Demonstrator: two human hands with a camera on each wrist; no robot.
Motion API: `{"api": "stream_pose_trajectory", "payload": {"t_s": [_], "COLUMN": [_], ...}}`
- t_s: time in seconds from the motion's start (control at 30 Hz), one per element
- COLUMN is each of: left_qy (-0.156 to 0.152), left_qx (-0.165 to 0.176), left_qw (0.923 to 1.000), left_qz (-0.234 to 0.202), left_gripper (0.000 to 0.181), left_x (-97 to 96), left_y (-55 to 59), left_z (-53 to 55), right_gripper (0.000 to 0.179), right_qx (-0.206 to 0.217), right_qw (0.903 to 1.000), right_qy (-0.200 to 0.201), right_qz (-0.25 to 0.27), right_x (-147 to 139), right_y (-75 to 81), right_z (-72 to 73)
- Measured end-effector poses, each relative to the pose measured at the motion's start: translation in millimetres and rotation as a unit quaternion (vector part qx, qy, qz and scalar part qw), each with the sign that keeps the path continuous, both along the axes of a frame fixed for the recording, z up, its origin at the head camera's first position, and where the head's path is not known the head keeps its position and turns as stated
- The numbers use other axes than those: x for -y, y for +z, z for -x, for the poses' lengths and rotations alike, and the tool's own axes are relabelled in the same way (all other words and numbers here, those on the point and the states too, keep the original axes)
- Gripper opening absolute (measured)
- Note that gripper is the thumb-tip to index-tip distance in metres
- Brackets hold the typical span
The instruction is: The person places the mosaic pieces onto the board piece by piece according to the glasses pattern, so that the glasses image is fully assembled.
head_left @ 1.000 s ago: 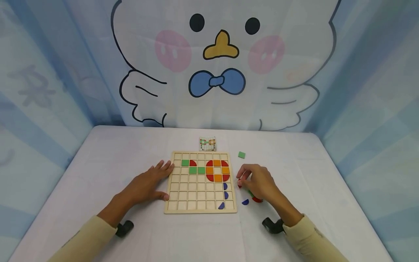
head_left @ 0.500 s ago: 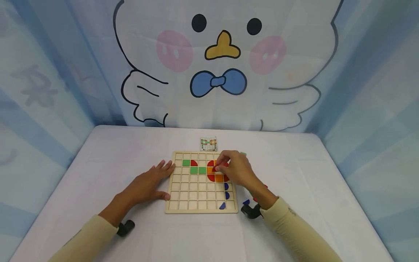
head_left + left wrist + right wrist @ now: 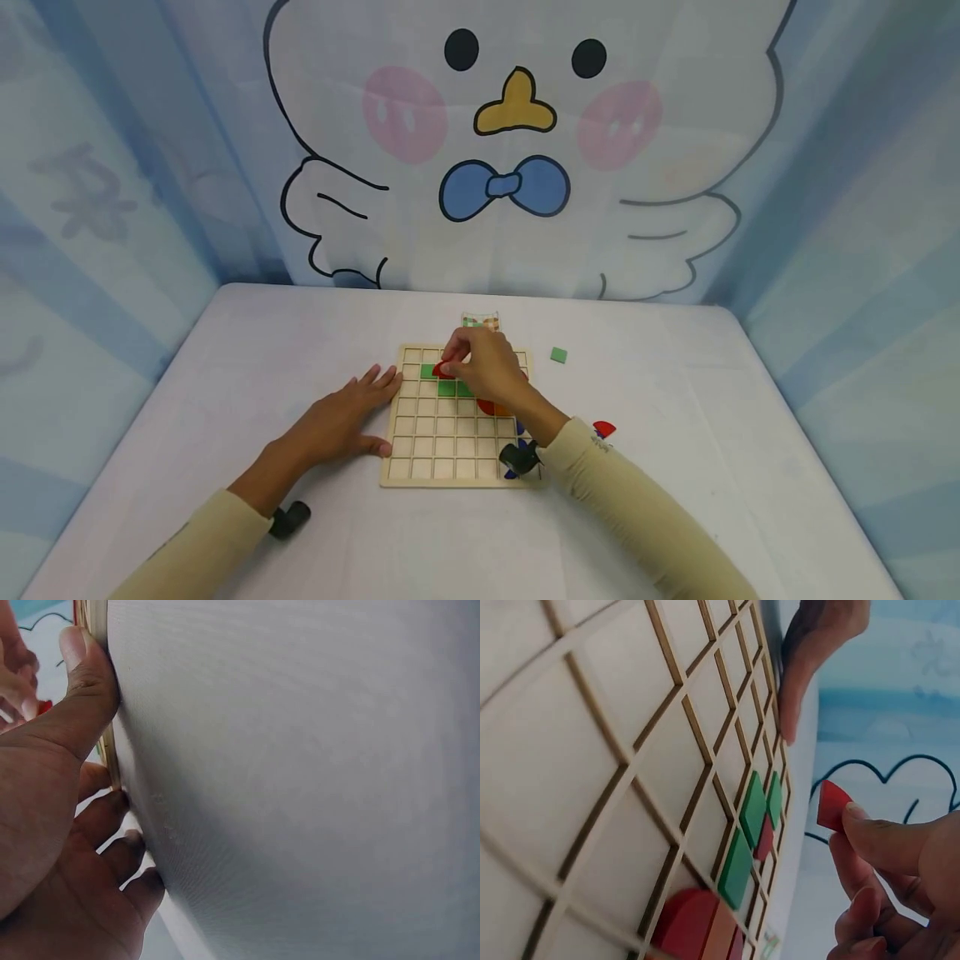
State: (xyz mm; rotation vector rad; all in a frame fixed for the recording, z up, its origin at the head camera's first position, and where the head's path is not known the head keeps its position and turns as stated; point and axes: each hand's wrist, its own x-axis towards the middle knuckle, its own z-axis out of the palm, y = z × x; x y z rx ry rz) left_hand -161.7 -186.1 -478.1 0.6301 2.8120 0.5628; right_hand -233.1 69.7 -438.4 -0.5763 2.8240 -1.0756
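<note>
My right hand [image 3: 487, 367] pinches a red quarter-circle tile [image 3: 831, 805] between thumb and finger. It holds the tile just above the upper left of a wooden grid board [image 3: 423, 448]. Green square tiles [image 3: 736, 868] and another red tile [image 3: 763, 838] lie in the cells beneath. My left hand [image 3: 337, 425] rests at the board's left edge, thumb and fingers spread against the rim. Red and orange tiles [image 3: 681, 924] sit in the board's upper right, partly hidden by my right hand. Blue tiles [image 3: 511, 475] at lower right are partly covered by the right wrist camera.
A small patterned card [image 3: 472, 319] lies behind the board, partly covered by my right hand. On the white table [image 3: 300, 350] to the right are a loose green square [image 3: 558, 355] and a red piece [image 3: 604, 428]. My right sleeve [image 3: 637, 508] hides other loose pieces.
My right hand has picked up the red tile from the table right of the board and carried it leftward across to the upper left cells. My left hand has stayed put.
</note>
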Motion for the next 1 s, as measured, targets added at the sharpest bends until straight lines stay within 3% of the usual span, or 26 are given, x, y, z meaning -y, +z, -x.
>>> {"api": "stream_pose_trajectory", "payload": {"t_s": [0.5,0.83,1.0], "left_qy": [-0.007,-0.005,-0.003], "left_qx": [-0.006,-0.006,-0.009], "left_qw": [0.9999,1.0,0.9999], "left_qz": [0.004,0.004,0.003], "left_gripper": [0.11,0.111,0.111], "left_x": [0.8,0.4,0.8], "left_y": [-1.2,-1.7,-2.6], "left_z": [1.2,2.8,1.6], "right_gripper": [0.013,0.012,0.007], "right_qx": [0.015,0.02,0.019], "right_qw": [0.9983,0.9924,0.9926], "right_qy": [0.011,0.007,0.012], "right_qz": [-0.054,-0.121,-0.119], "right_x": [54.0,59.8,57.3], "right_y": [-19.4,-16.6,-19.8], "right_z": [23.9,25.1,25.3]}}
